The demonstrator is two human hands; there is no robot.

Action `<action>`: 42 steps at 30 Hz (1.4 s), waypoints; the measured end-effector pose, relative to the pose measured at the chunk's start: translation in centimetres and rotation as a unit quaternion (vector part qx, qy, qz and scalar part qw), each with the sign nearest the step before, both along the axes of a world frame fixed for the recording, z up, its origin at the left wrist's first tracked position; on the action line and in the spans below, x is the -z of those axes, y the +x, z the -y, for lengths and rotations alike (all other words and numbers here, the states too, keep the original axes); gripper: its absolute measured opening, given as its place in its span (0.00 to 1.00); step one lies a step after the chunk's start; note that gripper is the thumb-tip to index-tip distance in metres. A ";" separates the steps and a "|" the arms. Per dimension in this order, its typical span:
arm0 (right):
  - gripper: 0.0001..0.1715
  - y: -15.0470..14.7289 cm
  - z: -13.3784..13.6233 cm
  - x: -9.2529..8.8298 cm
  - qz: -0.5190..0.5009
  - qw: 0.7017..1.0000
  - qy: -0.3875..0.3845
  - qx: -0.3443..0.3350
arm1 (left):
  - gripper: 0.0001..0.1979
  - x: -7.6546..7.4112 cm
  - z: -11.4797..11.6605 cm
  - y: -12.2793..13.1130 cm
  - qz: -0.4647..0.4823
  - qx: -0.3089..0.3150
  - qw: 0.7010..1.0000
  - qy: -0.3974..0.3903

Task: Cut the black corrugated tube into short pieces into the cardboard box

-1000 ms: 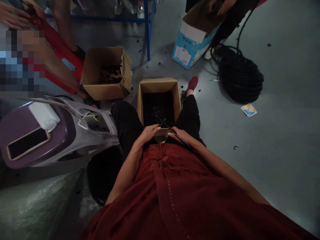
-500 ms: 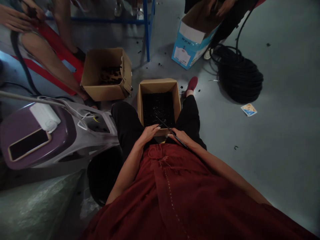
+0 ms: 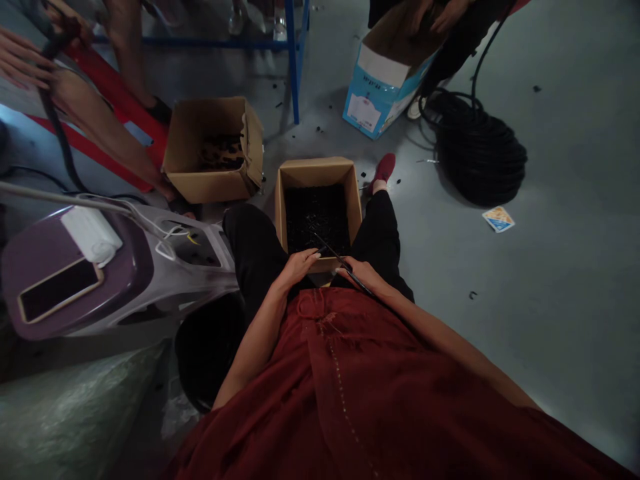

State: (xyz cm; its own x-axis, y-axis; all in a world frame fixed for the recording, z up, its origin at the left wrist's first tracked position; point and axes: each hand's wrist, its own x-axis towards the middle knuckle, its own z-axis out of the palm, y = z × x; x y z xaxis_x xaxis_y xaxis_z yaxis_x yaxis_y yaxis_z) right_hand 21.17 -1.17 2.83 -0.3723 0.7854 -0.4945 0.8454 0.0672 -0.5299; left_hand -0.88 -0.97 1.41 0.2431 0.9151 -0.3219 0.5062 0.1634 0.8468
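The grey concrete floor (image 3: 565,320) spreads around the seated person, whose rust-red top (image 3: 350,380) and black trousers (image 3: 383,233) fill the lower middle of the view. Far left of the grips sits a purple-and-grey moulded plastic shell (image 3: 115,267), carrying a smartphone (image 3: 60,290) and a white power adapter (image 3: 91,235). Well to the right of the grips lies a big coil of black cable (image 3: 480,150), with a small printed card (image 3: 499,219) on the floor just below it. Straight ahead, between the knees and just past the grips, stands an open cardboard box (image 3: 317,172) heaped with small black pieces (image 3: 317,220). A second cardboard box (image 3: 210,127), holding similar dark pieces, stands ahead and to the left, beside a co-worker's legs and a red plastic stool (image 3: 120,127). Farther ahead and to the right, a co-worker's hands (image 3: 440,15) reach into a blue-and-white carton (image 3: 387,87). Over the near edge of the box, the right grip (image 3: 361,273) is pressed together, pinching a long, thin black strip (image 3: 345,265) that slants up and left, its tip over the black pieces. The left grip (image 3: 299,267) lies just beside that tip, fingers loosely curved — whether it holds anything, I cannot tell.
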 end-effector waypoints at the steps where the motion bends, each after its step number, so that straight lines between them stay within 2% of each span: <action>1: 0.20 0.0 -0.1 0.1 0.003 1.000 0.002 0.001 | 0.22 0.0 0.0 0.0 0.001 -0.002 1.000 0.000; 11: 0.18 0.4 -0.6 0.3 0.006 0.999 -0.002 0.032 | 0.21 -0.2 0.1 0.2 0.074 -0.054 0.994 -0.055; 20: 0.20 0.5 -0.6 -1.4 -0.038 0.997 -0.053 0.051 | 0.23 -0.3 0.0 0.1 0.162 -0.139 0.966 -0.148; 27: 0.22 0.8 0.1 -2.1 -0.043 0.997 -0.059 0.014 | 0.26 -0.3 0.1 -0.3 0.212 -0.141 0.954 -0.159; 31: 0.22 1.0 0.4 -2.6 -0.018 0.998 -0.062 0.013 | 0.23 -0.6 0.2 -0.4 0.232 -0.140 0.950 -0.157; 35: 0.22 1.0 0.5 -3.0 -0.008 0.998 -0.063 0.010 | 0.22 -0.7 0.1 -0.3 0.234 -0.166 0.944 -0.166; 42: 0.23 0.8 0.5 -2.3 0.005 0.998 -0.055 -0.023 | 0.16 -0.7 0.1 -0.2 0.239 -0.177 0.942 -0.155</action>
